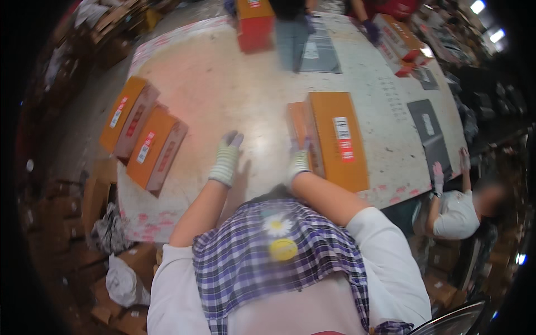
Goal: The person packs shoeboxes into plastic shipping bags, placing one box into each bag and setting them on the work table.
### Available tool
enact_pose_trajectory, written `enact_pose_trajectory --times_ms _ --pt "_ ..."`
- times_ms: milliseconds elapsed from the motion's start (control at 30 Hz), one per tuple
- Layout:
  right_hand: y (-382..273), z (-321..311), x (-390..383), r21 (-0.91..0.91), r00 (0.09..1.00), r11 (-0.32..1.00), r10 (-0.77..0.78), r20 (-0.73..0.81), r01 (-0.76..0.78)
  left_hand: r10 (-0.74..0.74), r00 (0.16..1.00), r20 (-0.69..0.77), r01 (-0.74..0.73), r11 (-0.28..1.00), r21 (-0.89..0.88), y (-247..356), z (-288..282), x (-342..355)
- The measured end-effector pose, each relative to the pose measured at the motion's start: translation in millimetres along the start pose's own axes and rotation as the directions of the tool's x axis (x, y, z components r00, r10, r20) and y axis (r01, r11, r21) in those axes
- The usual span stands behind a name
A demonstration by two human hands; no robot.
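Note:
My left hand [226, 159], in a pale striped work glove, is over the white tabletop with its fingers stretched forward. Nothing shows in it. My right hand [300, 160], gloved alike, has its fingers extended along the left side of two boxes standing together. It overlaps the narrow, partly hidden orange box [299, 120]; I cannot tell whether it presses on it. Right beside that one is a larger orange carton [337, 142] with a white and red label. To the left of my left hand, two more orange cartons, one nearer [149, 145] and one farther [123, 111], lean side by side.
All this is on a large, scuffed white table [223, 84]. Grey flat packages [429, 131] lie at its right side, near a co-worker's gloved hands [439, 177]. People stand at the far edge by orange-red boxes [255, 28]. Cardboard and a white bag [125, 282] are at lower left.

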State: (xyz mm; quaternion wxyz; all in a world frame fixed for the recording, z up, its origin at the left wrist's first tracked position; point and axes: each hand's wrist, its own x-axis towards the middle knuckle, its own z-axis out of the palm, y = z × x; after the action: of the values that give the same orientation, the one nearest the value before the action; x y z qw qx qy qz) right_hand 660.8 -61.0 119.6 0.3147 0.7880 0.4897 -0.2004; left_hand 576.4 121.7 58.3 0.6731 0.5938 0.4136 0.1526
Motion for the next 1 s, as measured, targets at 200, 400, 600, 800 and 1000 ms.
enact_pose_trajectory --times_ms 200,400,600,800,1000 --pt "102 119 7 -0.042 0.982 0.982 0.185 -0.035 -0.186 0.429 0.765 -0.48 -0.238 0.881 0.408 -14 -180 38" --pt "277 247 -22 -0.078 0.938 0.945 0.326 0.12 -0.319 0.537 0.49 -0.687 0.153 0.723 0.674 -1 -329 44" --pt "298 202 -21 0.257 0.701 0.652 0.676 0.227 -0.713 0.333 0.685 -0.648 0.466 0.483 0.741 -7 -358 64" --pt "189 170 33 0.54 0.786 0.819 0.46 -0.414 -0.195 0.556 0.504 -0.661 0.565 0.366 0.739 6 -261 17" --pt "44 15 18 0.264 0.572 0.822 -0.09 -0.815 0.505 0.484 0.855 -0.184 0.103 0.19 0.976 -4 -239 -72"
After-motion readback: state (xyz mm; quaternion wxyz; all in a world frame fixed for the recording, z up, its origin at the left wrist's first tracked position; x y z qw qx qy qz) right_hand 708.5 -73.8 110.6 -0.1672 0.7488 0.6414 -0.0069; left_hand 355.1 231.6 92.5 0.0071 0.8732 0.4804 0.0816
